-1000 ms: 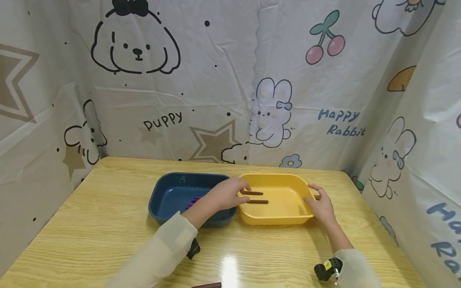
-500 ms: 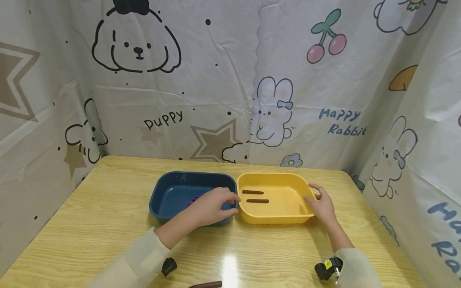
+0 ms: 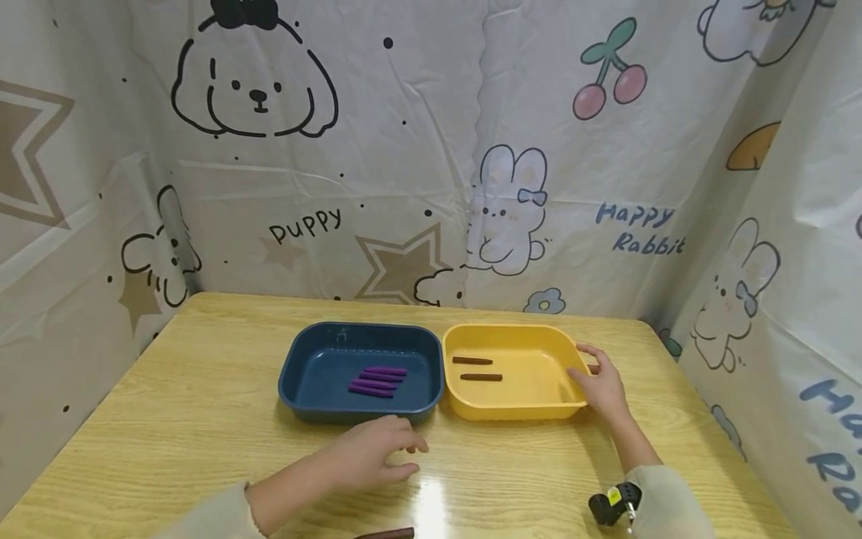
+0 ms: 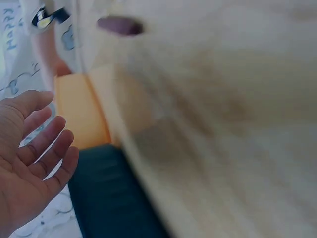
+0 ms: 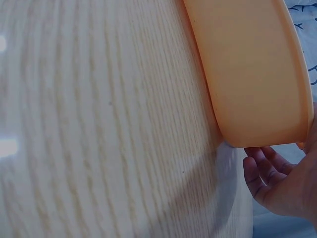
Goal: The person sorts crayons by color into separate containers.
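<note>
Left hand (image 3: 373, 453), fingers relaxed, hovers before the blue tray (image 3: 316, 400); right hand (image 3: 601, 385) fingers grip the yellow tray (image 3: 539, 408).

Reading "puppy" (image 3: 304, 224) in black handwritten letters on the printed backdrop cloth (image 3: 404, 150), at about ten o'clock from the trays. Reading "Happy Rabbit" (image 3: 640, 229) in blue letters on the same cloth, at about one o'clock. Showing partial blue letters (image 3: 831, 442), not legible, at three o'clock.
</note>
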A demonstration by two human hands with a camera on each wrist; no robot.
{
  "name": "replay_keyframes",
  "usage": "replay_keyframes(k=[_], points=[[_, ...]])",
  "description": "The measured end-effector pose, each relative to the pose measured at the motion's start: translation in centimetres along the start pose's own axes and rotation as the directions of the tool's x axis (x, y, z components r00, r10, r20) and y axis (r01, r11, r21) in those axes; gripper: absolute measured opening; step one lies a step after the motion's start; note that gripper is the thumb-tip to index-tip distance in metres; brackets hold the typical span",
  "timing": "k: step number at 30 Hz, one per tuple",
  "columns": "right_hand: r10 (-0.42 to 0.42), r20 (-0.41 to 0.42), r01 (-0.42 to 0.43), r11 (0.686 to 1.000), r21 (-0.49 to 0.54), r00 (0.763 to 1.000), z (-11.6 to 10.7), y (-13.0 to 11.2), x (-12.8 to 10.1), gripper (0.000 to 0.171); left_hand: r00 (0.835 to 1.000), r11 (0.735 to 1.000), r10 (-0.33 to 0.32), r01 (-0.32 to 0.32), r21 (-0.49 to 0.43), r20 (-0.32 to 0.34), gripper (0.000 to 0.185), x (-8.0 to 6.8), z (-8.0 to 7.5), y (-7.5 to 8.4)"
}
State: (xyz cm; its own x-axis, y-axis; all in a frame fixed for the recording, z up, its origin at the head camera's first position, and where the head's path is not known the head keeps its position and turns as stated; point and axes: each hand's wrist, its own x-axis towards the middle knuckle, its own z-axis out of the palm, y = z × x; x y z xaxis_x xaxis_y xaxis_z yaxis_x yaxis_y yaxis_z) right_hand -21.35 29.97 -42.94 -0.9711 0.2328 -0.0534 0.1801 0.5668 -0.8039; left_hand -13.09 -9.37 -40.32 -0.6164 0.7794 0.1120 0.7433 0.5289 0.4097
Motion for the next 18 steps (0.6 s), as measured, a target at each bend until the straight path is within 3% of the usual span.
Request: replay_keyframes(k=[7,13,18], points=[[0.005,0.000,-0.005,1.000,0.001,1.000,0.0,-0.1,-0.1,0.054,0.997,1.000,0.003,-0.001,-0.030,0.071,0.021,-2.8,1.1,0.2],[-0.002,-0.007,0.002,1.000,-0.001,1.000,0.0,0.0,0.0,0.054,0.984,0.998,-0.003,0.014,-0.062,0.178,0.027,-4.3,1.9,0.0],[0.000,-0.007,0.000,1.000,-0.003,1.000,0.0,0.0,0.0,0.054,0.976,0.996,0.054,-0.038,-0.079,0.209,0.022,-4.9,2.5,-0.3]])
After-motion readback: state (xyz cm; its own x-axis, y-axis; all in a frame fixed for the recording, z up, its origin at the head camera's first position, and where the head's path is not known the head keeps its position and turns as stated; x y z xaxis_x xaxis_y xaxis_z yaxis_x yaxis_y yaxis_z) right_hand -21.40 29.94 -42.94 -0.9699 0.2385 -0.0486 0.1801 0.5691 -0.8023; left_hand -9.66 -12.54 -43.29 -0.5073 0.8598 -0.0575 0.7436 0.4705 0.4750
